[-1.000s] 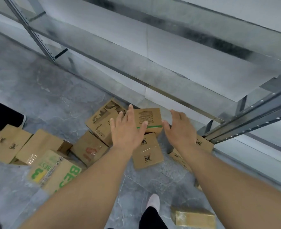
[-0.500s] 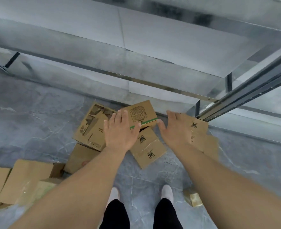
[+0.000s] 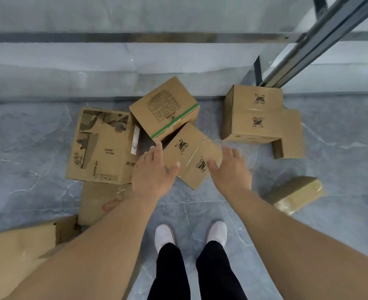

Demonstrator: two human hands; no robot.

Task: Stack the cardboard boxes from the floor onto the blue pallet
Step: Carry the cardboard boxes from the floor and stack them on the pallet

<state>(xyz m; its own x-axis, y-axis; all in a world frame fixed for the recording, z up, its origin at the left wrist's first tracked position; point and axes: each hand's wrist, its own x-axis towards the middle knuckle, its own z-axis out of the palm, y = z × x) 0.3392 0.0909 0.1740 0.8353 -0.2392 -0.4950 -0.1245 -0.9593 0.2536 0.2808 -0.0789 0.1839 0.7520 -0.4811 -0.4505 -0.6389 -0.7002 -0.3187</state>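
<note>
Several brown cardboard boxes lie scattered on the grey floor below me. A small taped box [image 3: 190, 152] with two black logos sits straight ahead, tilted. My left hand [image 3: 154, 173] hovers open at its left side, fingers spread. My right hand [image 3: 230, 169] hovers open at its right side. Neither hand grips it. Behind it rests a box with a green stripe [image 3: 164, 107]. A large printed box [image 3: 102, 146] lies to the left. The blue pallet is out of view.
A taller logo box [image 3: 253, 114] stands at the right with a flat box [image 3: 290, 134] behind it. A tape-wrapped box [image 3: 295, 194] lies lower right. More boxes [image 3: 20, 252] sit lower left. A metal rack post [image 3: 321, 37] rises upper right. My white shoes [image 3: 164, 236] stand below.
My view has tilted down and come closer to the boxes. Both hands have dropped lower toward the small logo box and now flank it.
</note>
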